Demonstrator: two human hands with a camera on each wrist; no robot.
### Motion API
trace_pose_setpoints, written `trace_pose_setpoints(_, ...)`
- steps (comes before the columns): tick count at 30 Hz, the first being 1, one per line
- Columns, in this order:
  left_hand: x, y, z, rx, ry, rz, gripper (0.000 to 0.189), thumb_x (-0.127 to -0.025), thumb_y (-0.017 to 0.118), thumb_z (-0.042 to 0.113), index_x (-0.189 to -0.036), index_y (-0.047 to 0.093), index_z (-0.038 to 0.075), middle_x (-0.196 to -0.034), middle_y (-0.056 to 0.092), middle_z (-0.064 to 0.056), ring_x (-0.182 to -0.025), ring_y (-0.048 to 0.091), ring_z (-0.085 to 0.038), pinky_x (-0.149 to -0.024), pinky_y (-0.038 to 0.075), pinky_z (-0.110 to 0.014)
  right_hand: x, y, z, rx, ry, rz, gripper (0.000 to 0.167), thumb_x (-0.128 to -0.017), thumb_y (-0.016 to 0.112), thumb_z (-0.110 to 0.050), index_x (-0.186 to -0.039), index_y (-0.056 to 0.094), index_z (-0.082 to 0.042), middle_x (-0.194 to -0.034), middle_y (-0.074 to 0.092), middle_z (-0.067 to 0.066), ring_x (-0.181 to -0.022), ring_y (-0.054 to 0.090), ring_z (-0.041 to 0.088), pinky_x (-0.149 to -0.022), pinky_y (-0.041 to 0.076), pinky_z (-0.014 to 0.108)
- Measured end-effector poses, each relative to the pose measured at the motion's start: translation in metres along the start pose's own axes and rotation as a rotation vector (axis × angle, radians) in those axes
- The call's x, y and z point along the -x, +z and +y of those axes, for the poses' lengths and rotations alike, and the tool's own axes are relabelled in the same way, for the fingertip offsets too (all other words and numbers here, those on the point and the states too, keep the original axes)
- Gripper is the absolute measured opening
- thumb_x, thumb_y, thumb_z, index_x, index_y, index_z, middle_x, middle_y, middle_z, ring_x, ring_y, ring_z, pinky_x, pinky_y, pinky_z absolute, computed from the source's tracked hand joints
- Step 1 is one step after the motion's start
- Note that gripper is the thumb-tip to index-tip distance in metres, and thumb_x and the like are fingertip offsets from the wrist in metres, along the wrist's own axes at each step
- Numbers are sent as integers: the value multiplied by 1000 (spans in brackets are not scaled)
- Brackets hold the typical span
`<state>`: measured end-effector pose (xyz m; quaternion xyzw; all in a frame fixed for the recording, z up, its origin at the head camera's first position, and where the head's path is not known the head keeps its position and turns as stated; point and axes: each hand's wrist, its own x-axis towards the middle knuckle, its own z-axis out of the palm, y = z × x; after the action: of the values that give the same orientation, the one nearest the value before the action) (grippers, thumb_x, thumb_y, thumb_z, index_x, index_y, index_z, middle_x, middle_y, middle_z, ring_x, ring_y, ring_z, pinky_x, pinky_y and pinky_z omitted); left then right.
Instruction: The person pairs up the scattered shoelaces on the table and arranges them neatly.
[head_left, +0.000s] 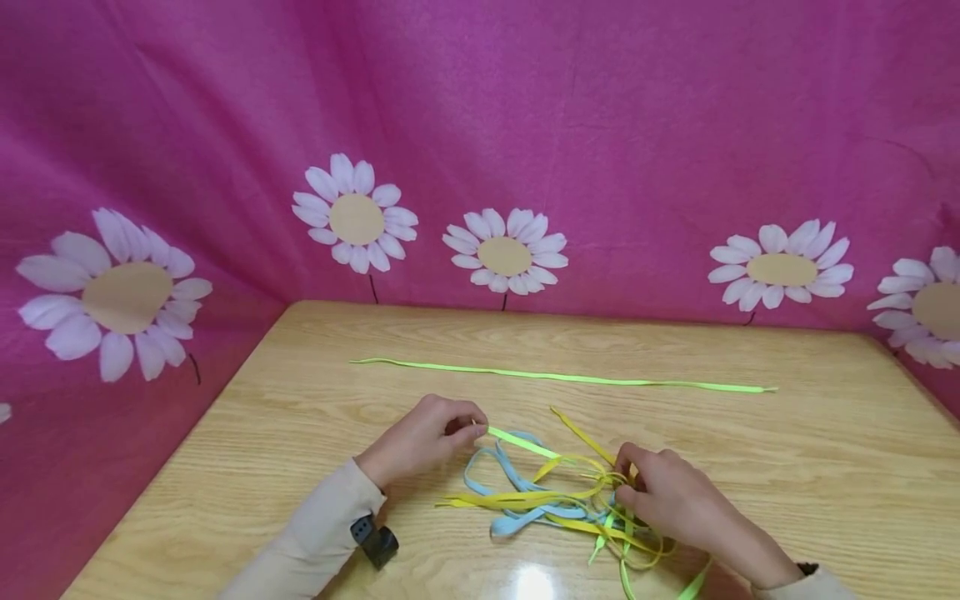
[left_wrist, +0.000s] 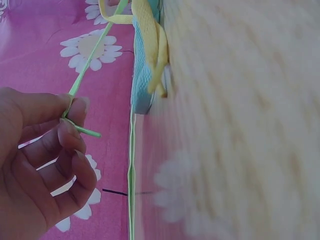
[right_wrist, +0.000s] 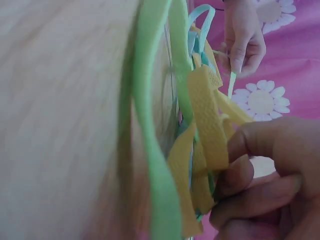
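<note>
A tangle of flat shoelaces lies on the table between the two hands. My left hand (head_left: 429,437) pinches a neon-green shoelace (head_left: 525,442) near its tip, and the lace stretches taut toward the tangle. In the left wrist view its narrow green tip (left_wrist: 90,131) sticks out past the thumb and fingers. My right hand (head_left: 671,496) grips yellow shoelace (right_wrist: 207,117) at the tangle's right side. A light-blue shoelace (head_left: 510,523) loops through the left part of the bunch. Other green lace (right_wrist: 145,100) hangs close to the right hand. The crossings under the right fingers are hidden.
Another neon-green shoelace (head_left: 562,377) lies nearly straight across the wooden table (head_left: 300,400), beyond the tangle. A pink cloth (head_left: 600,125) with large white daisies rises behind the table and along its left side. A black wrist device (head_left: 374,542) sits at the left sleeve.
</note>
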<state>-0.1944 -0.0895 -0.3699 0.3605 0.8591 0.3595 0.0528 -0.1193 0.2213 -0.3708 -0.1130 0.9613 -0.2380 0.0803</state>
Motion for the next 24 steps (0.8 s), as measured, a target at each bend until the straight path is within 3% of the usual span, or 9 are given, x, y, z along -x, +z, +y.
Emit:
trace_pose_setpoints(6, 0, -2, -3, -9, 26, 20, 11, -96, 61, 10, -98, 70, 6, -74, 59, 7, -64, 47, -4, -61, 44, -21, -3, -8, 5, -42, -36, 105, 13, -88, 59, -7, -96, 53, -13, -53, 34, -8, -45, 27, 5, -43, 23, 21)
trace_pose_setpoints(11, 1, -5, -3, -12, 15, 32, 9, -95, 62, 10, -97, 70, 5, -72, 60, 5, -62, 48, -4, -59, 43, -21, -5, -13, 10, -121, -53, 83, 14, -88, 59, -4, -95, 49, -11, -53, 33, -8, -45, 27, 4, -43, 25, 21)
trace_pose_setpoints(15, 2, -8, -4, -4, 32, 51, 9, -94, 62, 9, -96, 69, 4, -72, 63, 1, -61, 49, -2, -58, 43, -21, -4, -21, 15, -209, -129, -6, 17, -87, 64, -6, -89, 47, -11, -54, 34, -10, -46, 30, 3, -44, 27, 20)
trace_pose_setpoints(18, 3, -11, -4, -3, 41, 59, 9, -94, 62, 9, -97, 69, 4, -72, 64, -2, -62, 51, -2, -58, 44, -21, -3, -29, 20, -346, -237, -139, 19, -87, 70, -13, -86, 51, -10, -54, 33, -8, -47, 30, 0, -43, 27, 21)
trace_pose_setpoints(21, 3, -13, -5, -5, 48, 67, 9, -94, 62, 9, -97, 69, 3, -72, 64, -2, -62, 51, -3, -58, 45, -21, -2, -34, 27, -509, -349, -290, 22, -83, 75, -14, -85, 55, -7, -56, 32, 4, -52, 31, -2, -42, 26, 23)
trace_pose_setpoints(24, 3, -15, -5, -12, 58, 81, 9, -94, 62, 9, -98, 69, 3, -73, 64, -2, -62, 52, -4, -59, 46, -21, -2, -33, 30, -546, -414, -357, 26, -79, 79, -12, -84, 54, -7, -64, 33, 18, -57, 34, -2, -44, 26, 26)
